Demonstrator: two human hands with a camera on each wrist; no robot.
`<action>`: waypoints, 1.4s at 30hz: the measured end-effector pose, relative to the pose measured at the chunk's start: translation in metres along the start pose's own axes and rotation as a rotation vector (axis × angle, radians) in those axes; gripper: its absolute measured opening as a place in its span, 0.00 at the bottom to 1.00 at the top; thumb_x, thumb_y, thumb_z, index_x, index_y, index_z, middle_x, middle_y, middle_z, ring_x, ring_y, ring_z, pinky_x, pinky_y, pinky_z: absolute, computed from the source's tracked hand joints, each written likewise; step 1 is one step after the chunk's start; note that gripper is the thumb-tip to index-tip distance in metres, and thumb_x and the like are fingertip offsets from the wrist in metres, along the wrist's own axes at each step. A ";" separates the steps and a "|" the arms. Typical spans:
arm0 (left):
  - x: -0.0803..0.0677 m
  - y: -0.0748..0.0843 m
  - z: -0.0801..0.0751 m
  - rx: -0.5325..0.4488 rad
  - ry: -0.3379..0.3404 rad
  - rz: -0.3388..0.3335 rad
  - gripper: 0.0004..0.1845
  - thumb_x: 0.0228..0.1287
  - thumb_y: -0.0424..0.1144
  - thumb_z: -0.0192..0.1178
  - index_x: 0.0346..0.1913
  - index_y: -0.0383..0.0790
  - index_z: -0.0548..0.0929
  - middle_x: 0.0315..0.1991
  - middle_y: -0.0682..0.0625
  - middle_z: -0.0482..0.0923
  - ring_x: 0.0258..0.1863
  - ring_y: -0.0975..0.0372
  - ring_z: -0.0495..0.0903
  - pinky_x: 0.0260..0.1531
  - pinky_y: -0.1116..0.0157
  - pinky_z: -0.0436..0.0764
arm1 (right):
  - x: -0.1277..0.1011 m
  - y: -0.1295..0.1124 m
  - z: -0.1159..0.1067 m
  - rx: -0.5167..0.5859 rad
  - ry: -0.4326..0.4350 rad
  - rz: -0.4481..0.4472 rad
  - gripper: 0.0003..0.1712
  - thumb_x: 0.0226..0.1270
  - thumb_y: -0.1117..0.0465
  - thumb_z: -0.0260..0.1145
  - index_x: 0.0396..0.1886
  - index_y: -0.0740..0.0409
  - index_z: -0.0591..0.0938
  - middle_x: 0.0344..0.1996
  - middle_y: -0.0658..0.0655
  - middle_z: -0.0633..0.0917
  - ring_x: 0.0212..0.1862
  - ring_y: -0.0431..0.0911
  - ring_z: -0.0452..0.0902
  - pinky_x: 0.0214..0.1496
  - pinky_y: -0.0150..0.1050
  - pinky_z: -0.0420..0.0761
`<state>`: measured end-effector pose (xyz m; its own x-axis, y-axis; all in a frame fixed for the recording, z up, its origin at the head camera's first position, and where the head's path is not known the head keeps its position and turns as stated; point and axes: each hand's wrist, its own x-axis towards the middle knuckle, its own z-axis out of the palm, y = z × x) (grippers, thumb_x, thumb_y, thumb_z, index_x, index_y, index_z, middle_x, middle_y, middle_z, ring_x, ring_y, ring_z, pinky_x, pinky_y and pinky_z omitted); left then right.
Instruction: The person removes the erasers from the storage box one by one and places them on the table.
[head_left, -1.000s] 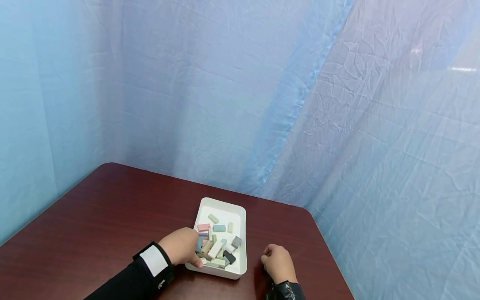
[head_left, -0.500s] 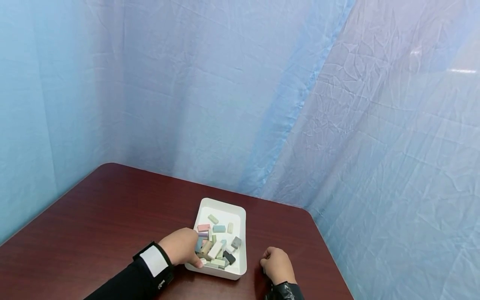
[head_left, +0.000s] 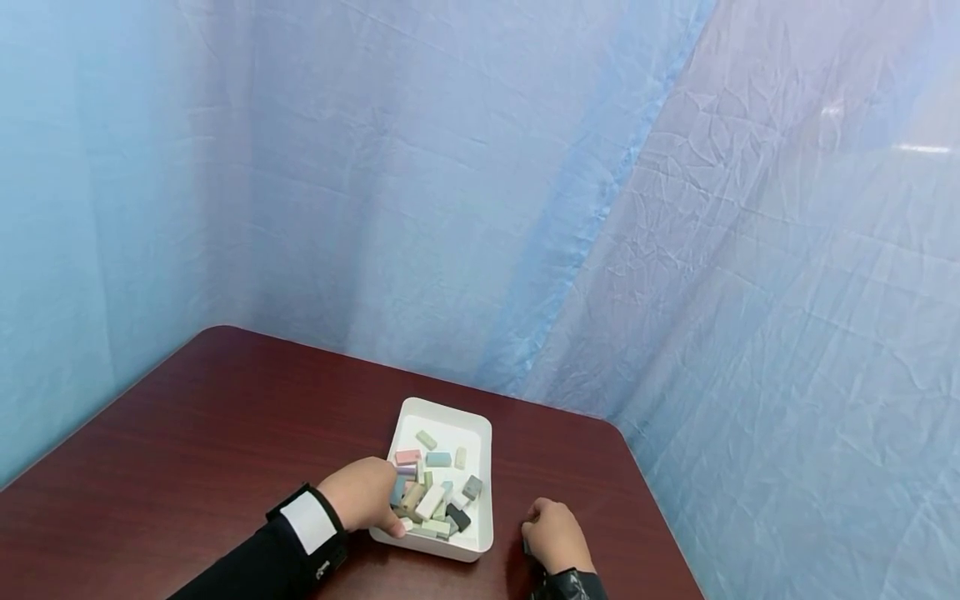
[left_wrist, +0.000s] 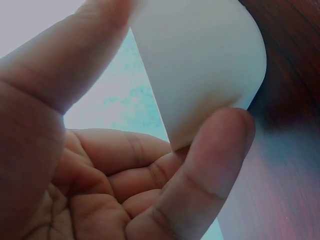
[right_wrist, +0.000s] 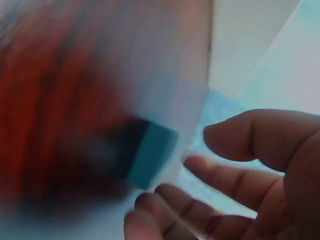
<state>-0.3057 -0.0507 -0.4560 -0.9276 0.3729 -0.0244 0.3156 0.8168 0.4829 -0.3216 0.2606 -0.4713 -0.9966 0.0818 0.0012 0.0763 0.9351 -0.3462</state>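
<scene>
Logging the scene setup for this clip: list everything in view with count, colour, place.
tray: 1, white, on the table
blocks: many, partly hidden, no exact count; pink, blue, purple, green, tan, white, grey, black; in the tray
loose block: 1, teal, outside the tray, by the right hand
table: 1, dark red-brown, under the tray
cloth: number of sheets unclear, blue to lilac, around the table
band: 1, black with white patch, left wrist
sleeves: 2, black, one per arm
left hand: 1, gripping the tray's left side
right hand: 1, right of the tray
</scene>
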 end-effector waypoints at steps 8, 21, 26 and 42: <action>0.000 0.001 0.000 -0.021 0.019 0.008 0.26 0.38 0.51 0.77 0.08 0.50 0.68 0.10 0.58 0.57 0.13 0.64 0.59 0.18 0.66 0.61 | -0.006 -0.027 -0.017 0.013 0.010 0.057 0.27 0.57 0.57 0.63 0.57 0.58 0.77 0.55 0.68 0.75 0.48 0.59 0.77 0.42 0.56 0.75; -0.001 -0.003 0.003 -0.092 0.007 -0.008 0.25 0.36 0.53 0.78 0.09 0.50 0.69 0.09 0.59 0.56 0.12 0.64 0.59 0.17 0.66 0.60 | -0.028 -0.087 -0.002 0.125 0.091 -0.096 0.47 0.53 0.50 0.70 0.72 0.51 0.60 0.60 0.63 0.73 0.58 0.59 0.74 0.45 0.55 0.77; 0.000 -0.001 0.000 -0.065 0.029 0.001 0.24 0.37 0.56 0.76 0.11 0.49 0.72 0.10 0.57 0.61 0.13 0.64 0.61 0.18 0.65 0.61 | -0.030 -0.103 0.007 0.084 0.087 -0.218 0.31 0.57 0.48 0.68 0.62 0.43 0.74 0.53 0.54 0.77 0.53 0.52 0.76 0.42 0.49 0.78; 0.003 -0.003 0.003 0.000 0.070 0.007 0.24 0.34 0.57 0.77 0.13 0.47 0.74 0.13 0.54 0.70 0.15 0.63 0.64 0.21 0.64 0.67 | -0.026 -0.108 0.040 -0.069 0.002 -0.387 0.22 0.54 0.50 0.71 0.51 0.43 0.83 0.36 0.49 0.79 0.30 0.38 0.68 0.29 0.37 0.68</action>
<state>-0.3085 -0.0503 -0.4602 -0.9370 0.3470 0.0406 0.3225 0.8143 0.4826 -0.3051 0.1435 -0.4713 -0.9520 -0.2809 0.1214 -0.3034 0.9179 -0.2557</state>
